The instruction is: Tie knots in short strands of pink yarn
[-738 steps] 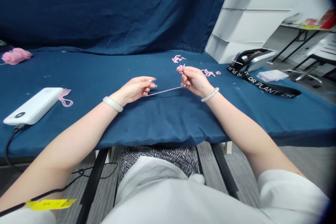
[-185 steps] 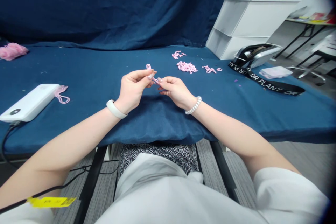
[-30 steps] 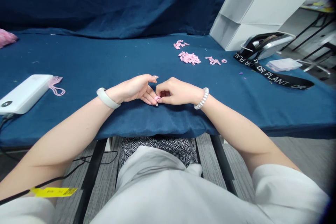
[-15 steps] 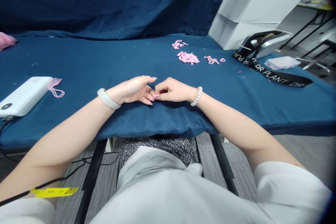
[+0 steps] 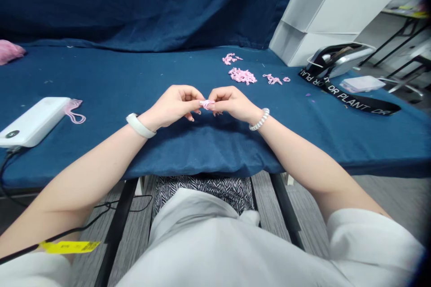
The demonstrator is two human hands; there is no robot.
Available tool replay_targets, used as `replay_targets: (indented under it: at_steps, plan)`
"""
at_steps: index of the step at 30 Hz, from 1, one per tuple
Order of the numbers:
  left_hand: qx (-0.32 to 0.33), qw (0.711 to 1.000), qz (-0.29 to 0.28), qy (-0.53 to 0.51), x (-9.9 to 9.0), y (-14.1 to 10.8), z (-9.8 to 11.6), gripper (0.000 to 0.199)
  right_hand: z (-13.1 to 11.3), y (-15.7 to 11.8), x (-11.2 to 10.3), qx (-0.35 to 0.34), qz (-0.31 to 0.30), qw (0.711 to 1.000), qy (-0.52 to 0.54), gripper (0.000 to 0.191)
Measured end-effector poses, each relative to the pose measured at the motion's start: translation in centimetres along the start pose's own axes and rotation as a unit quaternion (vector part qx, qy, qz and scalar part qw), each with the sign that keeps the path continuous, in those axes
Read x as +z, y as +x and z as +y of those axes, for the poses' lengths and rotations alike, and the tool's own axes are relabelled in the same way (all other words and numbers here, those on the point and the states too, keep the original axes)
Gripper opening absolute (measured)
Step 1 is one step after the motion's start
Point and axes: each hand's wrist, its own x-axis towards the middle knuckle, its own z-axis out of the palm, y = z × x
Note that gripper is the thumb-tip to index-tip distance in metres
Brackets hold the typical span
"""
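Between my two hands, above the front part of the blue-covered table, is a small pink cord loop [image 5: 206, 104]. My left hand [image 5: 177, 105], with a pale band at the wrist, pinches it from the left between thumb and index finger. From the right, my right hand [image 5: 232, 102], wearing a coiled bracelet, pinches the same loop. The fingertips nearly meet and cover part of it. Beyond the hands lies a heap of knotted pink cord pieces [image 5: 242, 76], with a smaller pink cluster [image 5: 231, 58] behind it and a few loose pieces [image 5: 272, 79] to its right.
At left, a white power bank [image 5: 35, 121] with a cable lies beside pink cord strands [image 5: 74, 112]. A pink bundle [image 5: 10, 52] sits at the far left. On the right are a black lettered strap [image 5: 350, 101], a bag [image 5: 338, 60], a clear flat box [image 5: 362, 84] and white boxes [image 5: 336, 11].
Both hands have risen slightly away from the table edge. My left hand has turned from palm-up with spread fingers to a pinch on the loop, and the right has shifted a little rightward.
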Motion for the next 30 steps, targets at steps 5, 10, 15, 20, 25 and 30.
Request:
replay_targets:
  at_steps: [5,10,15,20,25,30]
  plan:
    - [0.028,0.999,0.009,-0.013,0.0,0.0,-0.3,0.029,0.1,0.1,-0.1,0.001,-0.001,0.999,0.033,0.021]
    - [0.043,0.999,0.011,-0.011,0.1,-0.2,-0.3,0.029,0.2,0.1,-0.1,0.001,0.001,1.0,0.026,0.027]
    - [0.06,0.997,0.043,0.01,0.6,-0.6,0.0,0.029,0.3,0.0,-0.1,-0.02,0.006,1.0,-0.007,0.033]
    - [0.088,0.992,0.085,0.026,1.2,-0.8,-0.2,0.03,0.3,0.0,0.1,-0.029,0.033,0.999,-0.005,0.038]
    - [0.115,0.99,0.072,0.038,1.3,-1.2,0.0,0.03,0.3,0.1,0.2,-0.022,0.04,0.999,0.014,0.04]
    - [0.138,0.989,0.042,0.033,1.0,-1.5,0.5,0.025,0.1,0.1,0.2,-0.004,0.04,0.999,0.032,0.041]
